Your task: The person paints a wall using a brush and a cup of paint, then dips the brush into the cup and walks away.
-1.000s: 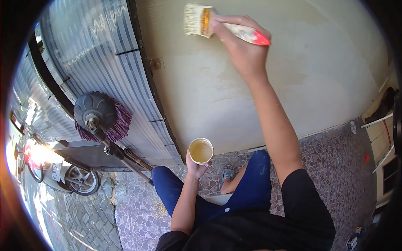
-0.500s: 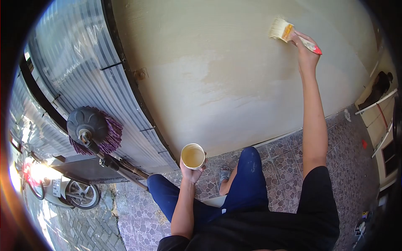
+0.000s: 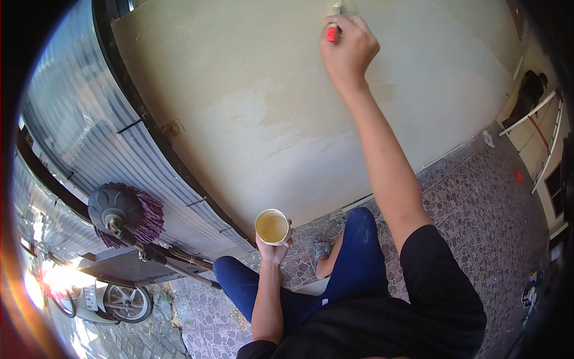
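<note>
My right hand [image 3: 351, 52] is closed around the handle of a paintbrush [image 3: 332, 33], high against the pale wall [image 3: 239, 137]. The handle's red end points down towards me, and the bristles, partly hidden by my fingers, are at the wall near the top edge of the view. Darker, damp-looking patches show on the wall's upper part, with a whiter area below. Low in front of me, my left hand [image 3: 275, 252] grips a round cup [image 3: 272, 228] holding cream-coloured liquid. The cup stands nearly upright above my knees.
At left, a mop [image 3: 122, 212] with purple strands leans head-up by the corrugated sheet [image 3: 89, 113]. Behind it is a parked motorbike [image 3: 122, 302]. Patterned tiles [image 3: 442, 197] cover the ground. A dark figure [image 3: 529, 96] and a white railing [image 3: 532, 113] are at far right.
My right hand has carried the brush left and upward along the wall, and its handle has turned to point downward. The view has shifted slightly; my left hand keeps the cup low.
</note>
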The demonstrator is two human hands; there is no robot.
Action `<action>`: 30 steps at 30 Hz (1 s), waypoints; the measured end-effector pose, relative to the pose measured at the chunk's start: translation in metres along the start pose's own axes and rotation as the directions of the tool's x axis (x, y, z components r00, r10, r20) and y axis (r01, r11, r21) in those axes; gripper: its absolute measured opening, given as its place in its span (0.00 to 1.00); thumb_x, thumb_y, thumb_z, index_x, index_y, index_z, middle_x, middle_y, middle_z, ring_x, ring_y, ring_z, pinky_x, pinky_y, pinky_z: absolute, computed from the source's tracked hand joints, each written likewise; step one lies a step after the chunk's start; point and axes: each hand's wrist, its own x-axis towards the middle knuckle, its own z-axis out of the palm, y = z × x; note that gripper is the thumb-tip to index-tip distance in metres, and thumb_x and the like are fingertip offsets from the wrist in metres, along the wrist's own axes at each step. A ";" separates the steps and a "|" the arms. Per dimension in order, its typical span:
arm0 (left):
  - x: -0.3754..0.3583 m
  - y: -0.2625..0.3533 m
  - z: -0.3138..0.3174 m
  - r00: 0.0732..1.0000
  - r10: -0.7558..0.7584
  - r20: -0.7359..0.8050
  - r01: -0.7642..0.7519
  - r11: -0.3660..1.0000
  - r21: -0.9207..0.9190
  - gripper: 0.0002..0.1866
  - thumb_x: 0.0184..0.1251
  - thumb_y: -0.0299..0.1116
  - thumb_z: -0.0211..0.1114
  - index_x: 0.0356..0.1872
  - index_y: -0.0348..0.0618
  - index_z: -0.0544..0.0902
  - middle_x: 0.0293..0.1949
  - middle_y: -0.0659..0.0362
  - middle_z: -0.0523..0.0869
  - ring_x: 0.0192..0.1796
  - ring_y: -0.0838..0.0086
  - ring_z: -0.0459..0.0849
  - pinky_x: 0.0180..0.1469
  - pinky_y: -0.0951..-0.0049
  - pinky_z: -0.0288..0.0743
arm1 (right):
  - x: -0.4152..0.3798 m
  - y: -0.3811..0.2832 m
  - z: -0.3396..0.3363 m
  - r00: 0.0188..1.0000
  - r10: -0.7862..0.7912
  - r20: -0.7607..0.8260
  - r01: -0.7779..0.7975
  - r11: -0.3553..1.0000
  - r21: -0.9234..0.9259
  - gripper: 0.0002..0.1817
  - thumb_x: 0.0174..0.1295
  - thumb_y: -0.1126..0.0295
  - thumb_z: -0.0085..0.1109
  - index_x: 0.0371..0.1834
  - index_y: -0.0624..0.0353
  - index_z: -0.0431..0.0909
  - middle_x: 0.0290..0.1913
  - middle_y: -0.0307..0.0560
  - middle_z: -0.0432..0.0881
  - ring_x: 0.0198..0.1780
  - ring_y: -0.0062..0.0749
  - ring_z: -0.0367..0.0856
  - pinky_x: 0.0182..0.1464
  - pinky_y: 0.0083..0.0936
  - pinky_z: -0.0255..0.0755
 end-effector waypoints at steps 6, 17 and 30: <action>0.001 -0.001 -0.005 1.000 -0.022 0.005 0.022 1.000 -0.011 0.31 0.79 0.60 0.43 0.60 0.46 0.80 0.49 0.45 0.88 0.40 0.52 0.89 0.25 0.67 0.80 | -0.014 -0.062 -0.028 0.986 0.006 0.167 -0.063 0.941 0.333 0.08 0.50 0.80 0.67 0.30 0.53 0.89 0.29 0.46 0.83 0.30 0.46 0.83 0.33 0.35 0.76; 0.007 -0.001 -0.016 0.988 -0.023 0.155 0.030 0.999 -0.043 0.31 0.76 0.62 0.51 0.62 0.46 0.79 0.55 0.40 0.84 0.46 0.46 0.88 0.29 0.64 0.86 | 0.015 0.150 -0.047 0.947 0.275 -0.168 -0.313 0.906 -0.285 0.04 0.56 0.70 0.68 0.28 0.48 0.91 0.25 0.45 0.80 0.27 0.46 0.80 0.34 0.38 0.72; 0.021 -0.024 0.007 0.992 -0.080 0.100 0.086 0.994 -0.062 0.30 0.78 0.58 0.46 0.62 0.45 0.79 0.52 0.41 0.86 0.42 0.49 0.88 0.25 0.66 0.83 | -0.039 -0.016 -0.064 0.989 0.123 0.086 -0.143 0.947 0.286 0.09 0.53 0.83 0.68 0.32 0.54 0.88 0.30 0.46 0.81 0.33 0.43 0.83 0.37 0.32 0.75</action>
